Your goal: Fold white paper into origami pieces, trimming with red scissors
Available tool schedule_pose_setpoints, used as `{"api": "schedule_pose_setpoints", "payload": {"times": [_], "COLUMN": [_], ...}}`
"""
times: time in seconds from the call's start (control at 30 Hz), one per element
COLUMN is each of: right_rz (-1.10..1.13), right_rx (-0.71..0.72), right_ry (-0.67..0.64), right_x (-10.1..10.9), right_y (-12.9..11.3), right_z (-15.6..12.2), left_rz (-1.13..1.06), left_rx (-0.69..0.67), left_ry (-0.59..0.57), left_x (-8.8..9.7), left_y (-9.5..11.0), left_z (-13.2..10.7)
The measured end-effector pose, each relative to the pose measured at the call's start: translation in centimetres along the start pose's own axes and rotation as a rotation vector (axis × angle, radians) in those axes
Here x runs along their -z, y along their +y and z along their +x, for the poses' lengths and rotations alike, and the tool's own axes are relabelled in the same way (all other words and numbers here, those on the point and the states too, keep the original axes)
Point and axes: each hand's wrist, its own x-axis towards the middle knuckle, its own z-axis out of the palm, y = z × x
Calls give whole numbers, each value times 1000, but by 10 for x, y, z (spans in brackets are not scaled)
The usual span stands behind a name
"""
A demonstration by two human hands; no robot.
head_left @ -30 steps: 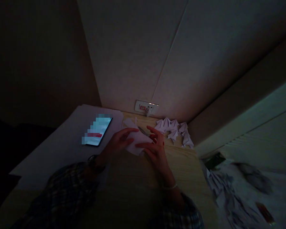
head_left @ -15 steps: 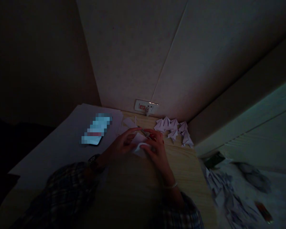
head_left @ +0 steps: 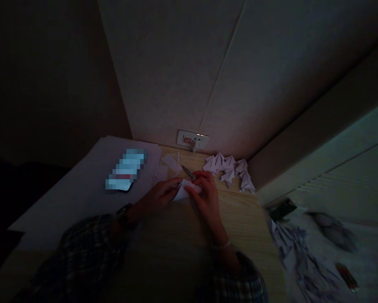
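In the head view, several folded paper pieces (head_left: 219,162) look finished at the back of the surface (head_left: 239,223); the white paper (head_left: 183,192), between both hands, seems only partly folded. The left hand (head_left: 163,192) pinches its left edge; the right hand (head_left: 207,198) clamps its right side, thumb and fingers together.

No lettering, number or brand can be read: the smartphone's screen (head_left: 127,168) is pixelated into blocks, the wall socket plate (head_left: 182,145) shows too small, and the dark green packet (head_left: 285,209) is too dim and blurred.
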Motion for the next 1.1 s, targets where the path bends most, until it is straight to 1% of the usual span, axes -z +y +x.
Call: {"api": "schedule_pose_setpoints", "payload": {"times": [0.13,0.3,0.37,0.53,0.63,0.7,0.77,0.87,0.97,1.03,1.1], "right_rz": [10,-7,-16,-42,-53,-38,14,136,205,219,230], "right_rx": [0,8,19,42,51,38,3,-107,-221,-271,-303], "right_ry": [4,7,6,9,-5,2,23,66,38,9,14], "right_x": [0,0,0,-1,-3,-4,-3,1,4,5,5], "right_y": [-2,0,1,4,4,2,0,-2,-1,0,2], "right_z": [1,1,1,-2,-3,-3,-3,-1,0,1,1], "left_rz": [73,106,117,136,178,198,201,167,84,47,34], "left_rx": [-18,-70,-62,-40,-49,-47,-38,2,42,56,66], "left_ry": [28,4,-4,54,28,37,77,143,142,134,140], "left_x": [1,2,2,1,0,-1,-1,1,2,3,3], "left_y": [3,2,1,-2,-1,1,2,2,2,2,3], "left_z": [0,0,-1,-1,0,1,1,1,1,1,1]}}
